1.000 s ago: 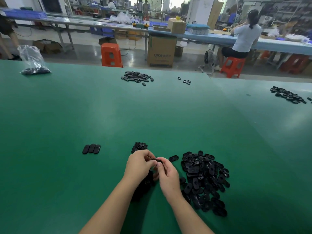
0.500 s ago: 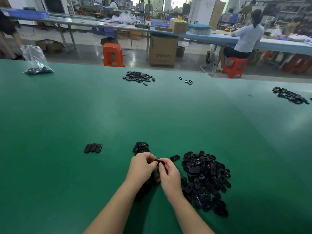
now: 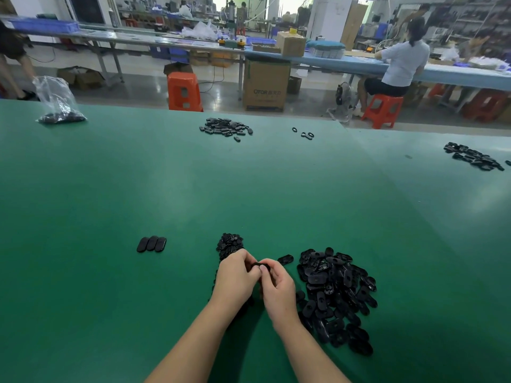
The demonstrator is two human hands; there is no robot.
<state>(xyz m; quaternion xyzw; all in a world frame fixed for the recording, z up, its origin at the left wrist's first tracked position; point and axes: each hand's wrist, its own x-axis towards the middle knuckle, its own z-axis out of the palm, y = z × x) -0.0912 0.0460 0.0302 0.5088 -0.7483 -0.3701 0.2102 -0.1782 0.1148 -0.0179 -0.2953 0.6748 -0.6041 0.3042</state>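
My left hand [image 3: 236, 275] and my right hand [image 3: 278, 288] meet over the green table [image 3: 249, 189], and together they pinch one small black plastic part [image 3: 257, 265] between their fingertips. Most of that part is hidden by the fingers. A big heap of black oval parts [image 3: 336, 297] lies just right of my right hand. A smaller pile of tiny black pieces [image 3: 229, 243] sits behind and under my left hand. One loose black oval [image 3: 285, 259] lies between the hands and the heap. Three finished black ovals [image 3: 151, 243] lie side by side to the left.
Further piles of black parts lie at the far middle [image 3: 225, 128] and far right [image 3: 474, 157], with a few rings [image 3: 305, 134] between. A clear bag of parts [image 3: 58, 102] stands far left. Beyond the table are orange stools, a cardboard box [image 3: 265, 84] and a seated person [image 3: 398, 67].
Both hands stay together on the same small part, fingers shifting slightly. The view has tilted a little; nothing on the table has moved.
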